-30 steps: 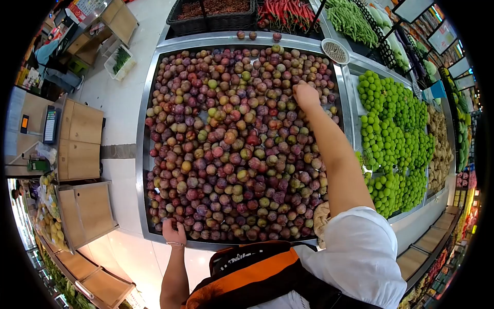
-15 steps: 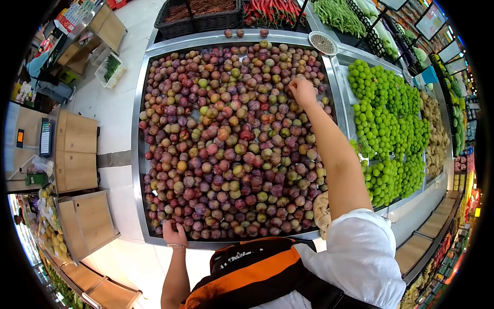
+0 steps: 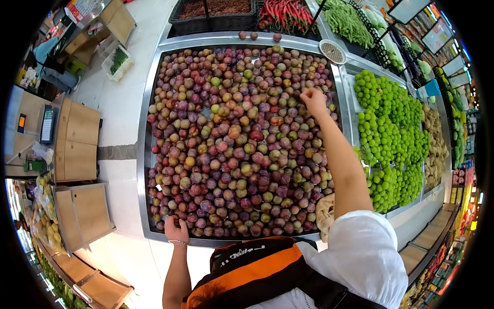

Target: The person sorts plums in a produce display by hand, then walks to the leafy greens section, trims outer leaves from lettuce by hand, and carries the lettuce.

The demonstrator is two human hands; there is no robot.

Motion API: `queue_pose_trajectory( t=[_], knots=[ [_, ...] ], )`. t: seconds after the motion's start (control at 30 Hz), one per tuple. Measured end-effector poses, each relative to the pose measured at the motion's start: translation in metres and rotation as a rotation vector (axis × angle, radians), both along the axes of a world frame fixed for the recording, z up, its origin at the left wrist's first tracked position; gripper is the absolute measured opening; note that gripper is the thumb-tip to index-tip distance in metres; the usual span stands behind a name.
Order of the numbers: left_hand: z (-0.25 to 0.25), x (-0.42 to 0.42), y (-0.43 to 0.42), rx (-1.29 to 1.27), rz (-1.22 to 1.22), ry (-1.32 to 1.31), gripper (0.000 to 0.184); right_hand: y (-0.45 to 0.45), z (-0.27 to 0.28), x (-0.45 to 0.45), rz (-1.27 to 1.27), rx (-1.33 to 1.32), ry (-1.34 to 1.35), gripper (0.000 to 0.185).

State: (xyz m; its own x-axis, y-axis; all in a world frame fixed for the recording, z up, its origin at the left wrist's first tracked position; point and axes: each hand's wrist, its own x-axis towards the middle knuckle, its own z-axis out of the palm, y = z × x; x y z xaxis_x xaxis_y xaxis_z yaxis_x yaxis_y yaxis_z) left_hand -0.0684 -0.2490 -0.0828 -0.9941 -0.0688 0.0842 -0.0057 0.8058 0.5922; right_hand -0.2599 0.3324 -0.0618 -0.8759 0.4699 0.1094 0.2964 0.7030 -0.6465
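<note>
A wide metal-rimmed display bin [image 3: 145, 129] is heaped with reddish-purple and greenish plums [image 3: 236, 154]. My right hand [image 3: 315, 101] reaches over the far right part of the heap, close above the fruit. Its fingers are curled together, and whatever they may hold is hidden. At the near left corner, my left hand [image 3: 177, 230] rests on the bin's edge. Its fingers are parted and touch the closest plums. A beige cloth [image 3: 325, 213] lies on the near right edge, beside my right arm.
Green grapes [image 3: 391, 134] fill the neighbouring bin on the right. Behind the plums stand a dark basket [image 3: 213, 23], red chillies [image 3: 285, 14], green beans [image 3: 347, 20] and a small round dish [image 3: 332, 52]. Wooden cabinets [image 3: 77, 141] stand left, past the aisle. Another person [image 3: 54, 69] is at the far left.
The view has shifted slightly, so the bin sits a little further right. My right hand remains over the same far right area, fingers still curled. My left hand's fingers look a little more spread.
</note>
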Motion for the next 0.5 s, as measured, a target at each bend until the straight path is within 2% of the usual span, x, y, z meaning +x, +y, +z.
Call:
queue_pose_trajectory(
  t=[0.03, 0.13, 0.17, 0.23, 0.27, 0.33, 0.37, 0.4, 0.43, 0.47, 0.5],
  knots=[
    [0.000, 0.000, -0.001, 0.003, 0.000, 0.007, 0.013, -0.006, 0.008, 0.018, -0.017, -0.206, 0.037, 0.013],
    [0.005, 0.005, 0.001, 0.168, -0.002, 0.096, 0.010, -0.054, 0.056, 0.100, 0.010, -0.428, 0.038, 0.009],
    [0.012, 0.007, 0.010, 0.208, -0.028, 0.183, 0.007, -0.070, 0.062, 0.130, 0.021, -0.511, -0.003, 0.009],
    [0.051, 0.010, 0.055, 0.365, -0.114, 0.196, 0.005, -0.114, 0.080, 0.191, 0.077, -0.654, -0.077, 0.006],
    [0.058, 0.013, 0.076, 0.480, -0.175, 0.060, 0.009, -0.143, 0.092, 0.216, 0.121, -0.616, -0.041, 0.006],
    [0.084, 0.012, 0.118, 0.922, -0.451, -0.532, 0.034, -0.198, 0.106, 0.253, 0.158, -0.713, -0.104, 0.007],
    [0.096, 0.012, 0.139, 1.033, -0.579, -0.703, 0.037, -0.222, 0.113, 0.266, 0.189, -0.766, -0.132, 0.008],
    [0.096, 0.016, 0.153, 1.062, -0.682, -0.763, 0.035, -0.243, 0.113, 0.278, 0.194, -0.795, -0.123, 0.010],
    [0.098, 0.020, 0.163, 0.982, -0.786, -0.715, 0.031, -0.261, 0.128, 0.284, 0.167, -0.914, -0.155, 0.012],
    [0.096, 0.024, 0.167, 0.878, -0.832, -0.707, 0.024, -0.275, 0.116, 0.293, 0.215, -0.597, 0.021, 0.012],
    [0.095, 0.030, 0.168, 0.900, -0.804, -0.704, 0.021, -0.281, 0.112, 0.299, 0.207, -0.546, 0.030, 0.011]
  ],
)
